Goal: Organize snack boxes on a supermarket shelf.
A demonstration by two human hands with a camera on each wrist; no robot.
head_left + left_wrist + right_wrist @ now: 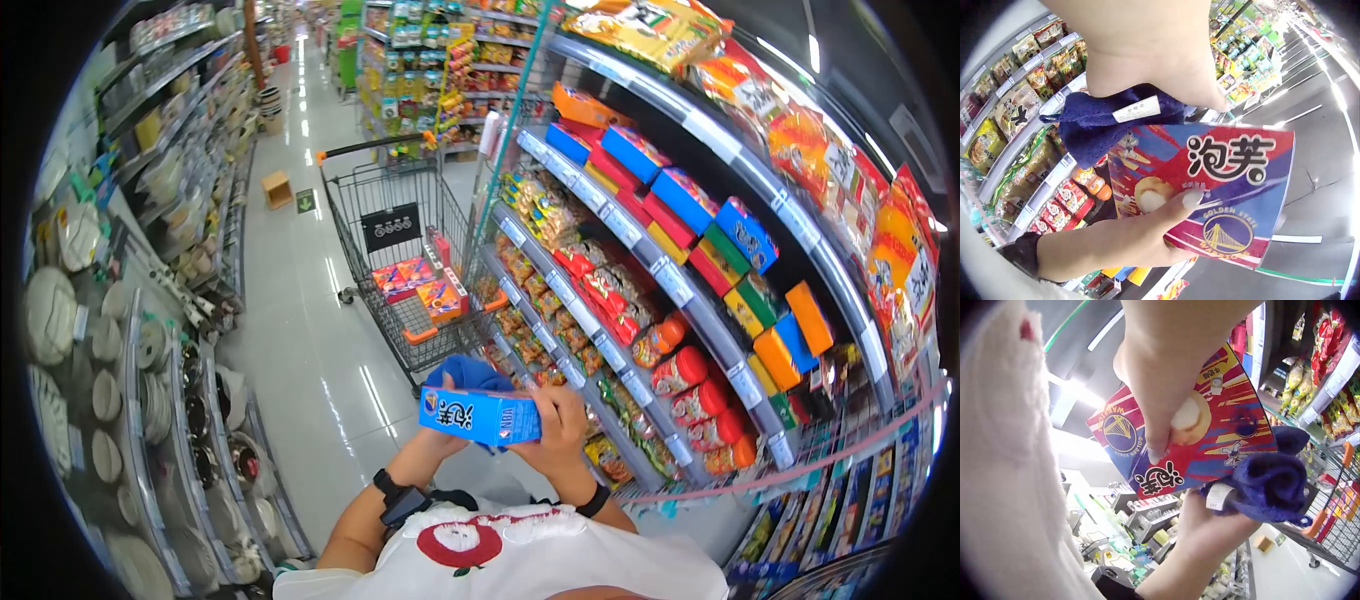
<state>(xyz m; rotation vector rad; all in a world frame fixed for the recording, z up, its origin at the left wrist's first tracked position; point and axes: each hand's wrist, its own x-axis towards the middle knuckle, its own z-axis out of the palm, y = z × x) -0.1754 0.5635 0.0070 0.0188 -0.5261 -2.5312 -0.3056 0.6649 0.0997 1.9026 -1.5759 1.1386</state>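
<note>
A blue and red box of cream puffs (pixel 470 420) is held in front of the chest. My right hand (pixel 557 430) grips it, with the thumb lying across its printed front in both wrist views. My left hand (pixel 430 446) is at the box's other end and holds a dark blue knitted cloth (pixel 1269 481) bunched against the box. A white label (pixel 1136 109) shows on the cloth. The left fingers are largely hidden behind the cloth and box.
Ahead stands a black shopping cart (pixel 350 205) carrying red and orange boxes (pixel 408 274). Snack shelves (pixel 640 235) run along the right, and shelves of dishes (pixel 140 400) along the left. A small wooden box (pixel 277 190) sits on the aisle floor (pixel 290 300).
</note>
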